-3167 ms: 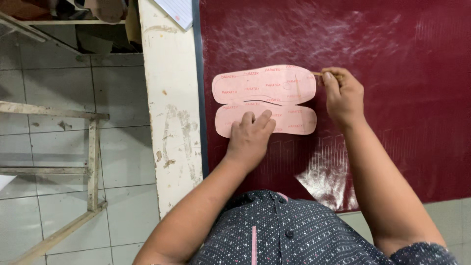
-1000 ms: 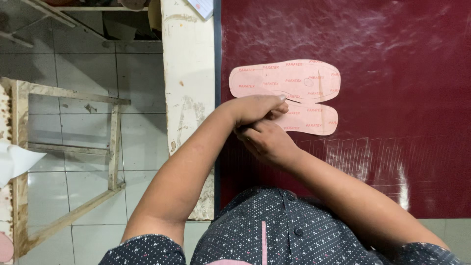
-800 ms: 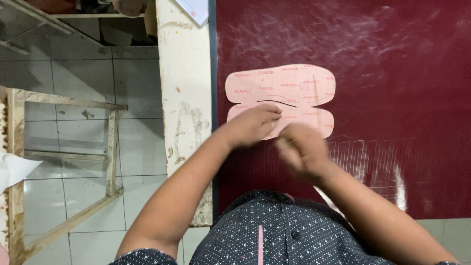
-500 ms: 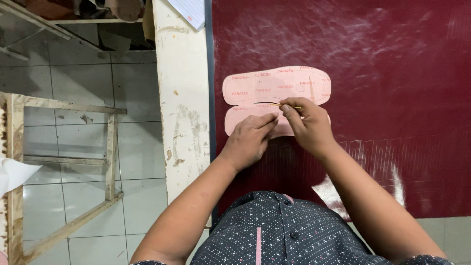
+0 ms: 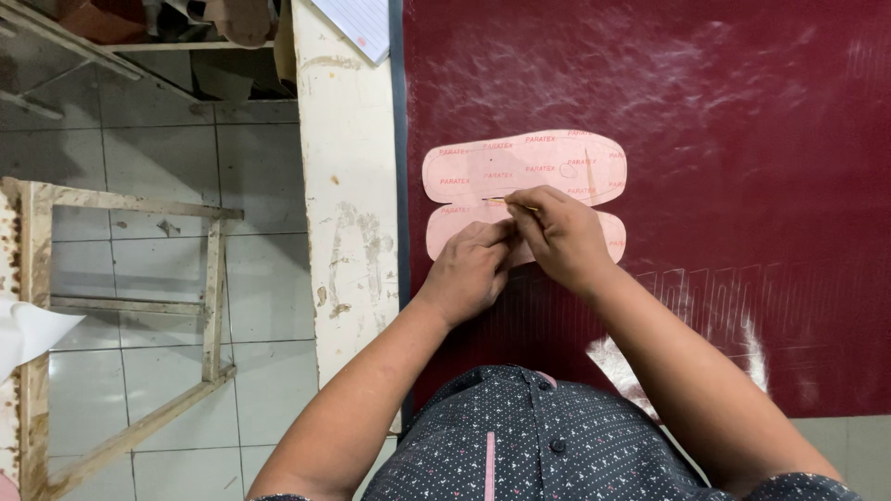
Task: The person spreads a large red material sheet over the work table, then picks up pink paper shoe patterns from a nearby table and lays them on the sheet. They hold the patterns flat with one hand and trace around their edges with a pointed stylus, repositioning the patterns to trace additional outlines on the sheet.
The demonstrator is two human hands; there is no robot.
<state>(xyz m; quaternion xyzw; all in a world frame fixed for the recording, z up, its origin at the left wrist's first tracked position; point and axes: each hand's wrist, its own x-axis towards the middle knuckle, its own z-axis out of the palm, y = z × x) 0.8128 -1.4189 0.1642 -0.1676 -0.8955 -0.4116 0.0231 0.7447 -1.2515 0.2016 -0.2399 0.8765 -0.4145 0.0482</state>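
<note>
Pink sole-shaped card patterns being traced on dark red sheet material.

Upper pink pattern [image 5: 524, 167] and lower pink pattern [image 5: 464, 232] lie touching, centre frame, on the dark red sheet [image 5: 724, 111]. Left hand [image 5: 469, 269] presses the lower one flat, fingers curled, holding nothing. Right hand [image 5: 561, 237] pinches a thin pencil-like marker [image 5: 506, 201] at the seam. Judged: outlining under way; steady pressure needed next.

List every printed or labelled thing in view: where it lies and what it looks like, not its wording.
Upper insole: pink sole-shaped board on the dark red sheet, small red print repeated across it.
Lower insole: same pink and print, just below, partly under the left hand and right hand.
Lined paper: white sheet with blue lines, top edge, on the cream beam.
</note>
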